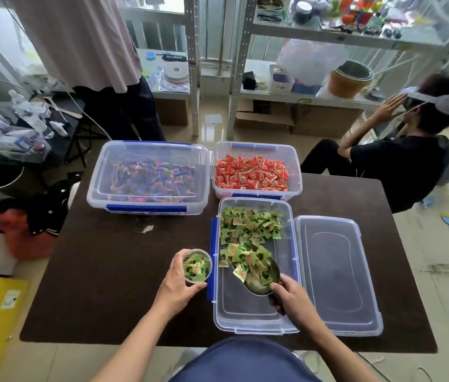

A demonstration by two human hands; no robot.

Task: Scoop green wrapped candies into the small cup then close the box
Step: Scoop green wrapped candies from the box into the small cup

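A clear plastic box [253,323] with blue side latches stands open on the dark table, green wrapped candies [248,224] piled in its far half. My right hand [290,295] grips a metal scoop [259,282] inside the box; the scoop holds several green candies. Left of the box stands a small clear cup [197,266] with green candies in it, and my left hand [179,282] is wrapped around its near side. The box's clear lid [336,274] lies flat on the table just right of the box.
A large lidded box of multicoloured candies [149,177] and an open box of red candies [253,172] stand at the table's far side. A seated person [399,161] is at the far right corner, another person [102,51] stands behind the table's left.
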